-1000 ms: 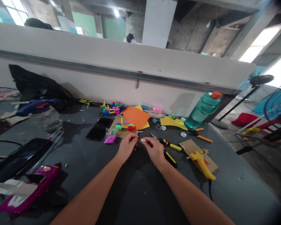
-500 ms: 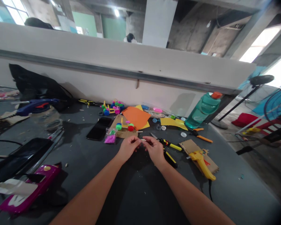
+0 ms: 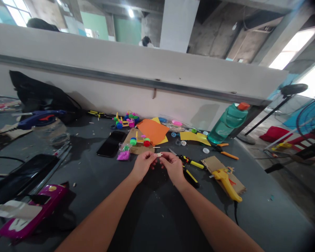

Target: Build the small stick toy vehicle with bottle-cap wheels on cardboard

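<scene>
Short pale wooden sticks (image 3: 159,154), seemingly two side by side, lie between my fingertips above the middle of the table. My left hand (image 3: 144,165) pinches their left end between thumb and fingers. My right hand (image 3: 173,167) is closed too, its fingertips at the right end. Just beyond my hands, another thin stick (image 3: 156,147) lies by a piece of brown cardboard (image 3: 141,150). A small toy frame with bottle-cap wheels (image 3: 140,140) stands on that cardboard. Long-nose pliers (image 3: 190,162) with yellow and black handles lie right of my right hand.
A yellow glue gun (image 3: 227,183) rests on cardboard at the right, near a teal bottle (image 3: 228,122). Left are a phone (image 3: 111,144), a bag of pink pieces (image 3: 124,154), a magenta power strip (image 3: 39,210) and a blue glue gun (image 3: 42,118). Orange paper (image 3: 153,131) lies ahead.
The pale sticks between my fingers have shifted slightly up and left, and more of them shows. My right fingertips have drawn back a little. The things on the table have not moved.
</scene>
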### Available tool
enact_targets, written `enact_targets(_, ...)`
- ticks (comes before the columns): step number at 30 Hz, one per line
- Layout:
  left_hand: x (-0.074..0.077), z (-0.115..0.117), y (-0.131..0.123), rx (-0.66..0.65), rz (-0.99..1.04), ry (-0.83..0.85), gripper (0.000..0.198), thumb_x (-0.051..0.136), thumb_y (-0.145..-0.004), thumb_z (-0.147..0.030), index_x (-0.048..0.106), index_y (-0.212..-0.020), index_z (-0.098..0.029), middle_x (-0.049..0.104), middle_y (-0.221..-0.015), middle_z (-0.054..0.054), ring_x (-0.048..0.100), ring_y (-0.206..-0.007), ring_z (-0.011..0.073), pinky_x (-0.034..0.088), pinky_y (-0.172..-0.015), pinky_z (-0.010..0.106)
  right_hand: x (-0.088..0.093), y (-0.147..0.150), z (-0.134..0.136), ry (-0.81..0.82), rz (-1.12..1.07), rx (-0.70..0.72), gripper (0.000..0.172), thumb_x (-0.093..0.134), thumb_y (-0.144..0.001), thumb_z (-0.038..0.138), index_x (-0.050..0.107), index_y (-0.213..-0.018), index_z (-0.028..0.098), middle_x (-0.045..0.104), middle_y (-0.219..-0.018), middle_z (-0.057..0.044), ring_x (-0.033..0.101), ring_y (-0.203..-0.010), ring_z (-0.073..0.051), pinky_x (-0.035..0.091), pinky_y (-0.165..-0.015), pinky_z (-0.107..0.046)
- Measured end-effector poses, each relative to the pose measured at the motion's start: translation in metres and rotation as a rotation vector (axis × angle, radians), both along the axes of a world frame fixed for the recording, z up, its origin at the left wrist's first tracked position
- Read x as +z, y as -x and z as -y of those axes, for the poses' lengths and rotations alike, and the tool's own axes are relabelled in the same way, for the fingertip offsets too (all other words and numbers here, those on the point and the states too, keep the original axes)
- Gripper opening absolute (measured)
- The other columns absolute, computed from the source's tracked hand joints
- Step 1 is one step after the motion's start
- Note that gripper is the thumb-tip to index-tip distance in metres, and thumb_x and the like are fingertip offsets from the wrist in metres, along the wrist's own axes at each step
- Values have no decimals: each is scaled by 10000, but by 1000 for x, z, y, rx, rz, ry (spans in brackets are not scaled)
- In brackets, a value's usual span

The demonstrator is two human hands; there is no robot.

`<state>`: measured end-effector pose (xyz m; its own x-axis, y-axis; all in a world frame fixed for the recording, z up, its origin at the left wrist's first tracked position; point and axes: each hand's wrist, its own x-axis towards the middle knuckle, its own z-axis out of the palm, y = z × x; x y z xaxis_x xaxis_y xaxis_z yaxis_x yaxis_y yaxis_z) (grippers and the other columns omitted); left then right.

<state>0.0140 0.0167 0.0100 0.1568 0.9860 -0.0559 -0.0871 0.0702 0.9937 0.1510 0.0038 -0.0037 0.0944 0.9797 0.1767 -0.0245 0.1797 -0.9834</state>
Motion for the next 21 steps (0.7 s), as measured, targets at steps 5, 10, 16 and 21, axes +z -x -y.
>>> enact_targets(5, -1, -1, 1, -5, -7, 15, 287, 610, -712, -417, 540, -682, -140, 541, -569, -26, 479, -475, 76, 406, -430, 184, 0, -1, 1, 7, 63, -16, 287, 620, -712, 282, 638, -982, 190, 663, -801, -35, 588, -631, -151, 486, -478, -235)
enact_targets(10, -3, -2, 1, -35, -32, -12, 292, 616, -709, -422, 555, -698, -137, 549, -580, -18, 485, -484, 78, 410, -422, 177, 0, -3, 2, -26, 146, -72, 229, 617, -722, 308, 667, -912, 191, 658, -768, -28, 566, -589, -143, 479, -480, -243)
enact_targets(16, -3, -1, 1, -55, -5, -1, 336, 539, -757, -470, 560, -714, -137, 559, -601, -10, 496, -490, 82, 409, -426, 182, 2, -2, 4, -23, 159, -99, 218, 615, -726, 312, 674, -891, 182, 663, -754, -30, 581, -598, -155, 487, -488, -253)
enact_targets(21, -2, 0, 1, -54, -57, -28, 305, 546, -755, -442, 537, -693, -144, 543, -581, -23, 489, -485, 82, 403, -440, 185, 1, -1, 4, -19, 146, -71, 215, 613, -728, 302, 672, -897, 182, 660, -745, -28, 593, -609, -156, 488, -486, -246)
